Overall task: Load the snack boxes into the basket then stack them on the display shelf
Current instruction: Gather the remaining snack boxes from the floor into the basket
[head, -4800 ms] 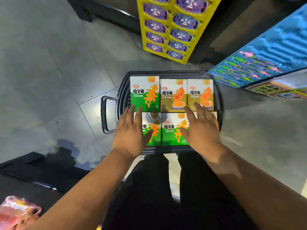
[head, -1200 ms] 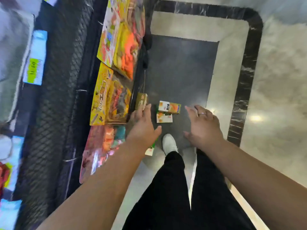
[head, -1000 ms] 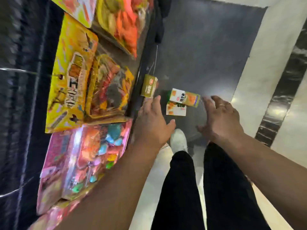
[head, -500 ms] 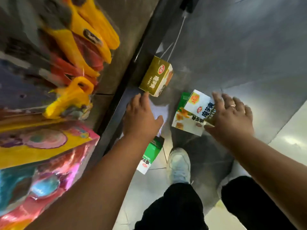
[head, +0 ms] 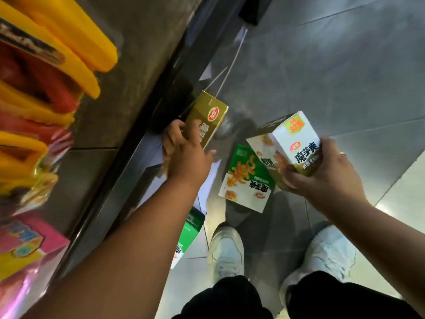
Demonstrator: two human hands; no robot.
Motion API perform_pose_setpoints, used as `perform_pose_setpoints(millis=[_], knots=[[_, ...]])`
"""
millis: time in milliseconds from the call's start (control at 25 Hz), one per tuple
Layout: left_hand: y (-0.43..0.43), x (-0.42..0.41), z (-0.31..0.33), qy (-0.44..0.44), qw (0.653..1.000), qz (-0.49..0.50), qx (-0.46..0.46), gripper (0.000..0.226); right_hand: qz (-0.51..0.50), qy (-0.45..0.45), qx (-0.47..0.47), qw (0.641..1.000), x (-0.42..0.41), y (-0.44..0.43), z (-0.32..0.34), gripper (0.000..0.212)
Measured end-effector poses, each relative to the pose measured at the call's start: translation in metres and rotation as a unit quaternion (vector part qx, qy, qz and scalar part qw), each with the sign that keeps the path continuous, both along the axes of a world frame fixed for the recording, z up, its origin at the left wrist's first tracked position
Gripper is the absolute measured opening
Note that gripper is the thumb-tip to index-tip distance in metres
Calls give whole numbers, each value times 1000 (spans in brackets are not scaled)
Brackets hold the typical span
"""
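Two boxes have now been grasped.
Gold box (head: 207, 116) is gripped by left hand (head: 184, 155), white box (head: 296, 141) by right hand (head: 322, 176), green box (head: 246, 180) between.

- gold box (head: 207, 116): olive-gold with a red logo, tilted, gripped at its lower end by left hand (head: 186, 157).
- white box (head: 296, 139): white top with orange "30" tag, olive bottom, tilted, held in right hand (head: 322, 178) above the floor (head: 345, 77).
- green box (head: 248, 180): green and white with orange print, flat on floor, face up, partly behind white box.
- second green box (head: 189, 236): on floor, mostly hidden by left forearm.
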State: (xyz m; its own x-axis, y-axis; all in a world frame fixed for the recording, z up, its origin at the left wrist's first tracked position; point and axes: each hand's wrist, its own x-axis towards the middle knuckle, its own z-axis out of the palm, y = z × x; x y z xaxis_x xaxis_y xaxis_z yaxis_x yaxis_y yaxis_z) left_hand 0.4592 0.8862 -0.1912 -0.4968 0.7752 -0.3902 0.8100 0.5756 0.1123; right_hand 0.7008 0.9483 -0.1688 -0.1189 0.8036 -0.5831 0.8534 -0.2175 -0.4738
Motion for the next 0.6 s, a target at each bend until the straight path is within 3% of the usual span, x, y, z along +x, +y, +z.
perform_pose_setpoints(millis=[160,320,600], knots=[[8,-5,-2,-45,998,47,11,66,-98,45,-26,994,-3,3,1,62],[0,-2,23,-95,990,96,29,61,-204,134,-95,965,8,-2,27,79],[-45,31,166,-214,962,168,21,52,-276,212,-133,928,33,-28,149,75]])
